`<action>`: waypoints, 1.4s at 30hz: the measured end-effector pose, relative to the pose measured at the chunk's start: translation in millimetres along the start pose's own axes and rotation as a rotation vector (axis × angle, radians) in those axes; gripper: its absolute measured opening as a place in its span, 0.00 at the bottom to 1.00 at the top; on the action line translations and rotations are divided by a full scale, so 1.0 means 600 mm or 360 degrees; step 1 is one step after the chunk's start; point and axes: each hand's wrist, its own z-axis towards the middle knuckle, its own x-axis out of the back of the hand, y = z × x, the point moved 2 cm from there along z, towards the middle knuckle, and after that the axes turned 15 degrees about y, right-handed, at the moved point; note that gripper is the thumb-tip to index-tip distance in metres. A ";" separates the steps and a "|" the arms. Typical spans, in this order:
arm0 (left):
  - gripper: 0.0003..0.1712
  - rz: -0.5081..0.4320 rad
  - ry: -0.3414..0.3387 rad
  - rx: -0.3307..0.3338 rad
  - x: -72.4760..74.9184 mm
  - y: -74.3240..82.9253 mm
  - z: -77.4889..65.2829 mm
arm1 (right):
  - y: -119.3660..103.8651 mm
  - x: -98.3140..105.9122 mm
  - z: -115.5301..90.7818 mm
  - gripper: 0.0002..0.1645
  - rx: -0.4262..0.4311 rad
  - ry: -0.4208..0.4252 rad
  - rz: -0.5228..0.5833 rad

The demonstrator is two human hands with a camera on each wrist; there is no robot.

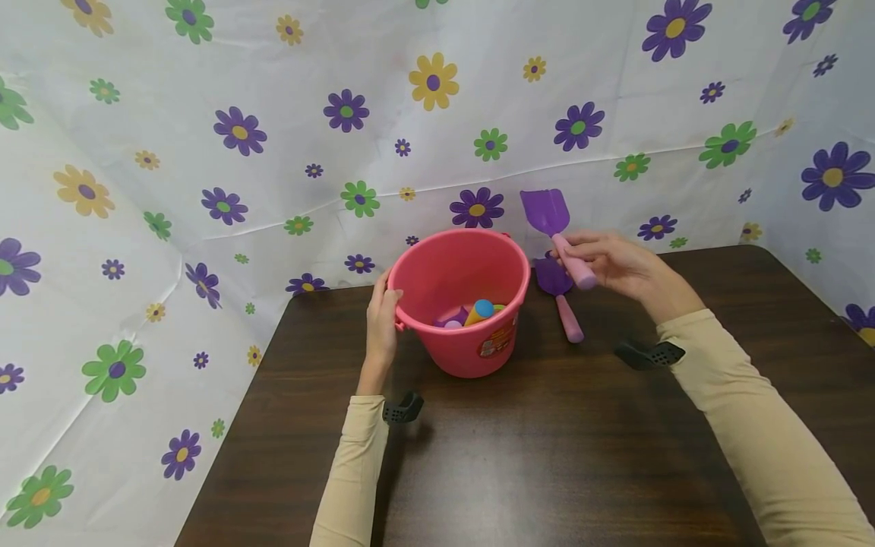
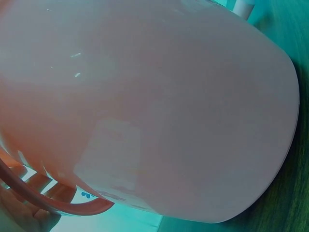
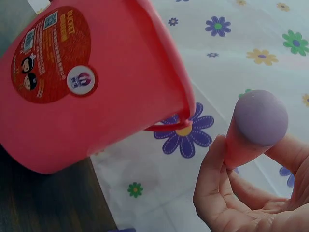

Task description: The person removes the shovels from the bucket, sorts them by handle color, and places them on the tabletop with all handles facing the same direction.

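A pink bucket (image 1: 451, 349) stands on the table with several toys inside it, among them a blue-tipped yellow one (image 1: 481, 311) and a purple piece (image 1: 453, 317). My left hand (image 1: 382, 323) grips the bucket's left side at the rim, thumb at the edge; in the left wrist view its fingers (image 2: 36, 186) show behind the curved handle (image 2: 72, 207). To the bucket's right, my right hand (image 1: 618, 262) pinches the pink grip of a purple toy shovel (image 1: 547, 211), blade up, above the table. The grip's rounded end (image 3: 260, 118) faces the right wrist camera.
A second purple toy shovel (image 1: 569, 319) with a pink grip lies on the table right of the bucket, below my right hand. A flower-printed white sheet (image 1: 287, 91) hangs behind the dark wooden table (image 1: 492, 463) and along its sides.
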 end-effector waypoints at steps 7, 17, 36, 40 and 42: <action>0.32 -0.0004 0.0011 -0.0005 0.000 -0.003 0.001 | 0.014 0.018 0.011 0.47 -0.0065 0.0019 0.0029; 0.32 -0.0020 0.0017 -0.0031 0.000 0.000 0.002 | 0.029 0.047 0.020 0.47 -0.0161 0.0044 0.0150; 0.32 -0.0029 0.0008 -0.0025 0.000 0.001 0.001 | 0.055 0.098 0.037 0.48 -0.0210 0.0069 0.0148; 0.32 -0.0016 0.0002 -0.0035 0.001 0.001 0.002 | 0.061 0.110 0.040 0.48 -0.0215 0.0074 0.0120; 0.33 -0.0010 -0.0001 -0.0036 0.001 0.001 0.002 | 0.064 0.116 0.041 0.48 -0.0225 0.0096 0.0120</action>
